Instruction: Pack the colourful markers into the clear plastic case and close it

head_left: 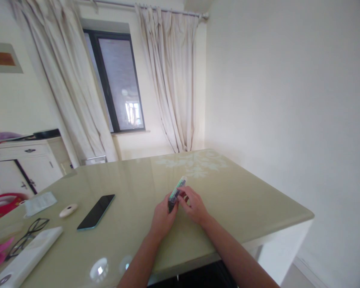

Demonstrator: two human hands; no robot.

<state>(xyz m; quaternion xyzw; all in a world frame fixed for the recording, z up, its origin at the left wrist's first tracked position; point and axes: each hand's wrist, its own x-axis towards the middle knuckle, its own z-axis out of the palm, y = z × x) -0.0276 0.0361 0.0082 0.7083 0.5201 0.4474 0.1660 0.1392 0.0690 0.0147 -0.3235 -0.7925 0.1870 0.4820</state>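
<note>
My left hand (163, 217) is closed around the lower end of a small narrow box (179, 187), dark at the bottom with a clear, greenish upper part. The box tilts up and away to the right, just above the table. On its right side, my right hand (195, 205) has its fingers bent and pinched against it. What exactly the box is, and what lies under my fingertips, is too small to make out.
On the pale green tabletop (132, 200), a black-screened phone (96, 212) lies left of my hands. Further left are a white oval object (68, 211), a face mask (40, 203), eyeglasses (28, 236) and a long white device (28, 258). A wall (288, 100) borders the right.
</note>
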